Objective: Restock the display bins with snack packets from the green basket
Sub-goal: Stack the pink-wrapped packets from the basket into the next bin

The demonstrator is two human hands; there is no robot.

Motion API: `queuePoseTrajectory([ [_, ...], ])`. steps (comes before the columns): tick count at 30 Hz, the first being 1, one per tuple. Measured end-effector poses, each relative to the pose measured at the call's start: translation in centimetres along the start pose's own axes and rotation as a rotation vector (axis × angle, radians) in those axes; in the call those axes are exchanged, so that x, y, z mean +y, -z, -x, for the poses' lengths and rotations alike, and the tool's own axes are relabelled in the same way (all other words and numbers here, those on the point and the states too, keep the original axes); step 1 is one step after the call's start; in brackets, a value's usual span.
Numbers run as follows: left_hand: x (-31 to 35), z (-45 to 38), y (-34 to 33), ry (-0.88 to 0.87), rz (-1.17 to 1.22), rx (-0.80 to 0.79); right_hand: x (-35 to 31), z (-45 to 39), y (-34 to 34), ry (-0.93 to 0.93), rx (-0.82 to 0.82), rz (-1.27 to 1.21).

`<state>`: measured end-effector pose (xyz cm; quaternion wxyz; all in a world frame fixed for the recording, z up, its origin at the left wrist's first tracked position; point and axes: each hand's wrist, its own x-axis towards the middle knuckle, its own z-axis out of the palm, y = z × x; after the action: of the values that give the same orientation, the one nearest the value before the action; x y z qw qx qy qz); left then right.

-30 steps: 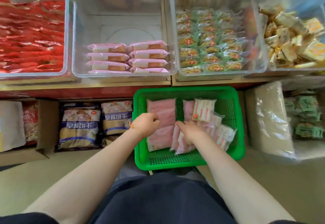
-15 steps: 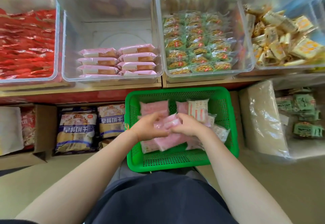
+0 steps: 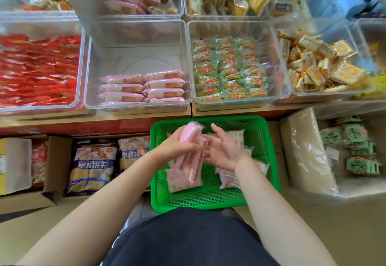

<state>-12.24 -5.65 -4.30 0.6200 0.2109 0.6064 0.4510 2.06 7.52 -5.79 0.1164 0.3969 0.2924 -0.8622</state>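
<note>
Shop shelving fills the background, clear bins in rows above floor-level cartons, and the green basket (image 3: 215,199) sits on the floor just below the shelf edge, between the person's arms. Over it the left hand (image 3: 177,147) grips a bunch of pink packets (image 3: 191,153), fingers curled round their middle so the stack stands on end, probably to square it up before it goes to a bin. The right hand (image 3: 223,151) is beside the stack, palm turned toward it and fingers spread and loose, touching or nearly touching the packets' edge; it holds nothing, and seems there to steady them. More packets, pink and pale, lie flat in the basket under both hands. Directly above, the middle bin (image 3: 137,36) holds two short rows of matching pink packets at its front with bare floor behind, which makes it the likely destination. To its left is a bin of red packets (image 3: 37,71), to its right one of green packets (image 3: 229,71).
</note>
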Motion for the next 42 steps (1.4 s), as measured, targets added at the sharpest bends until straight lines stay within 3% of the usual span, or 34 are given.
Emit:
queuePoseTrajectory([
  [2, -0.3, 0.7, 0.6, 0.105, 0.359, -0.037, 0.1, -0.1, -0.6, 0.025, 0.053, 0.119],
  [5, -1.5, 1.2, 1.3, 0.238, 0.690, -0.045, 0.5, -0.6, -2.1, 0.065, 0.112, 0.288],
  [9, -2.1, 1.2, 0.3, 0.219, 0.958, -0.097, 1.2, -1.3, -4.6, -0.041, 0.089, 0.192],
  [13, -2.7, 1.5, 1.0, 0.233, 0.981, -0.028, 2.8, -3.0, -5.3, -0.122, 0.240, 0.089],
  [18, -3.4, 1.8, 3.6, 0.285, 0.846, 0.059, 5.2, -2.9, -2.7, -0.254, 0.087, 0.204],
  [21, -3.8, 2.1, 4.4, 0.289, 0.781, 0.019, 6.4, -3.2, -2.5, -0.389, 0.072, 0.312],
  [25, -4.2, 2.3, 4.5, 0.354, 0.702, 0.097, 7.3, -3.2, -1.5, -0.490, 0.046, 0.286],
  [29, -4.2, 2.0, 4.3, 0.373, 0.594, 0.141, 6.5, -3.4, 0.3, -0.505, 0.208, 0.099],
  [32, -4.8, 1.5, 4.6, 0.376, 0.523, 0.197, 6.1, -4.5, 1.2, -0.347, 0.338, -0.016],
  [34, -5.5, 1.1, 4.6, 0.381, 0.483, 0.214, 5.6, -5.1, 1.0, -0.250, 0.345, -0.111],
  [38, -6.2, 0.4, 4.5, 0.400, 0.493, 0.346, 4.5, -6.5, 0.2, -0.235, 0.425, -0.230],
  [42, -7.0, 0.0, 4.9, 0.408, 0.559, 0.471, 4.1, -8.2, 0.2, -0.246, 0.371, -0.606],
])
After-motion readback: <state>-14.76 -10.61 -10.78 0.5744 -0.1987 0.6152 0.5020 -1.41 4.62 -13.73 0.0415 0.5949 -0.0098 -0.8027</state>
